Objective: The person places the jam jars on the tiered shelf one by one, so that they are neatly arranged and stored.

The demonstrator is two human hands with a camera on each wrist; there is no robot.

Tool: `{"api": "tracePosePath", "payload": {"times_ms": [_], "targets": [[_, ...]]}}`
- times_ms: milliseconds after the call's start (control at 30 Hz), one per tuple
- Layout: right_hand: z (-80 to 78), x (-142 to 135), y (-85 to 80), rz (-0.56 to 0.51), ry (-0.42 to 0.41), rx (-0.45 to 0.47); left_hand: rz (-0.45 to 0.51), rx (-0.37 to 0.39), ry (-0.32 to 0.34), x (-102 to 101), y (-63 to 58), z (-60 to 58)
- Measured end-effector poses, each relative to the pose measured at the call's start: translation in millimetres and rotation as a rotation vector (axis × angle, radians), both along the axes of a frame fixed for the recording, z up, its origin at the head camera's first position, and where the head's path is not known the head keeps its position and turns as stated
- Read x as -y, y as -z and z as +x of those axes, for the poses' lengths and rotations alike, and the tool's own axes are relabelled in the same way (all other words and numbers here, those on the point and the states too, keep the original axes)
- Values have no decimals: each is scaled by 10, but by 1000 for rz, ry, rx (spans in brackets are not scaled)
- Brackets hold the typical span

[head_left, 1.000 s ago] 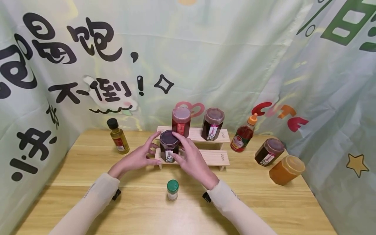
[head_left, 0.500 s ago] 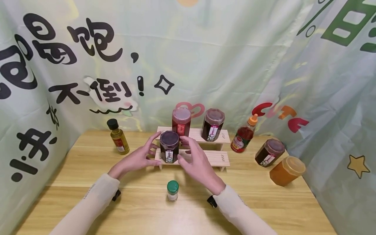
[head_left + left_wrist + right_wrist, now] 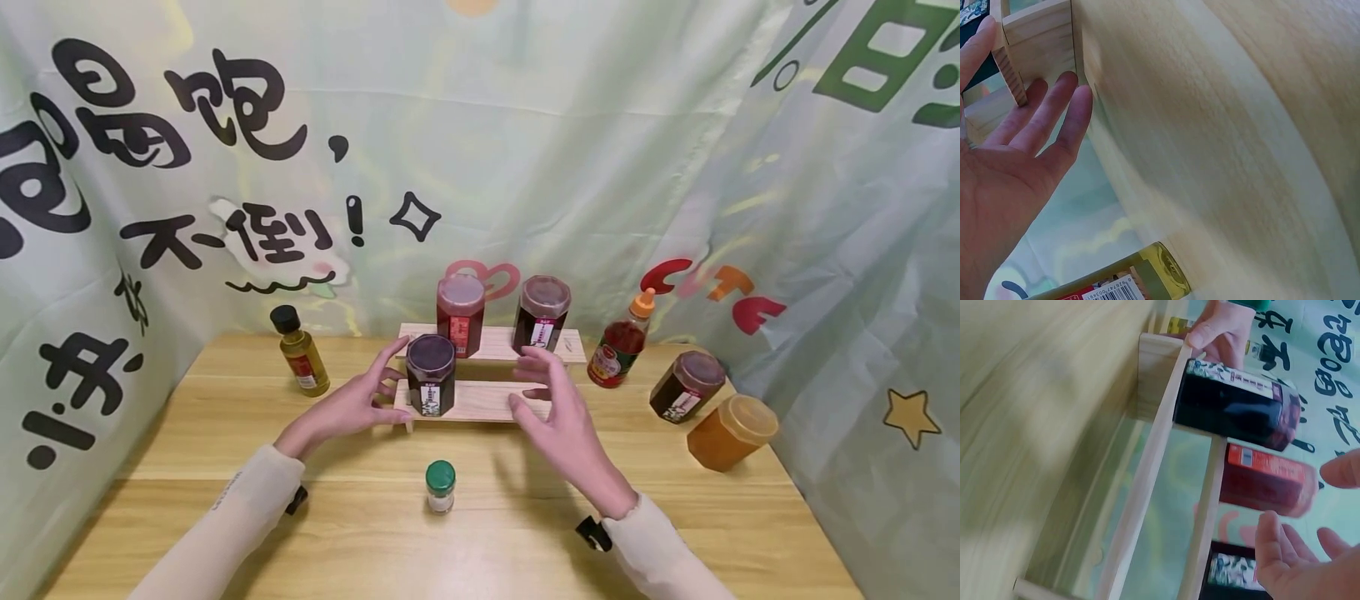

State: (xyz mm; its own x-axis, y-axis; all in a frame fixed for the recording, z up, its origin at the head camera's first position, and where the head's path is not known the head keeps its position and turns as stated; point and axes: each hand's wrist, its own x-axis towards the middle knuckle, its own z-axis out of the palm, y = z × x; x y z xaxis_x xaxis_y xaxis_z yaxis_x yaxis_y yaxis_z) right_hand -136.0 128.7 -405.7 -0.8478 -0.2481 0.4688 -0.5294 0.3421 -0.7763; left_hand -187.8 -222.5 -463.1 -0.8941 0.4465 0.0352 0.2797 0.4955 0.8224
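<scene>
A dark jar with a dark lid stands upright at the left end of the lower shelf of a two-tier wooden rack. My left hand stays beside that end, fingers loosely spread; in the right wrist view its thumb touches the shelf's edge. My right hand hovers before the shelf's right part, fingers relaxed and holding nothing. On the upper shelf stand a red jar and another dark jar. The right wrist view shows the red jar near my right fingers.
A small green-capped shaker stands in front of the rack. An oil bottle stands at left. To the right are a red sauce bottle, a dark jar and an amber jar. A printed curtain surrounds the table.
My right hand has left the dark jar on the lower shelf and moved right. The jar stays in place, and my left hand has hardly moved.
</scene>
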Motion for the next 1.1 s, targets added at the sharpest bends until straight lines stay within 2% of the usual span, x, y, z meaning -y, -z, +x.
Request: {"api": "tracePosePath", "payload": {"times_ms": [133, 300, 467, 600, 833, 1100], "targets": [[27, -160, 7, -42, 36, -31, -2, -1, -2, 3, 8, 7], [85, -375, -8, -89, 73, -27, 1, 1, -1, -4, 4, 11], [141, -622, -39, -100, 132, -59, 2, 6, -3, -8, -13, 14], [169, -840, -55, -112, 203, -72, 5, 10, -5, -8, -17, 8], [201, -1230, -41, -115, 369, -21, 5, 5, 8, -18, -15, -3], [257, -1609, 98, -69, 491, 16, 3, 16, -1, -2, 7, 12]]}}
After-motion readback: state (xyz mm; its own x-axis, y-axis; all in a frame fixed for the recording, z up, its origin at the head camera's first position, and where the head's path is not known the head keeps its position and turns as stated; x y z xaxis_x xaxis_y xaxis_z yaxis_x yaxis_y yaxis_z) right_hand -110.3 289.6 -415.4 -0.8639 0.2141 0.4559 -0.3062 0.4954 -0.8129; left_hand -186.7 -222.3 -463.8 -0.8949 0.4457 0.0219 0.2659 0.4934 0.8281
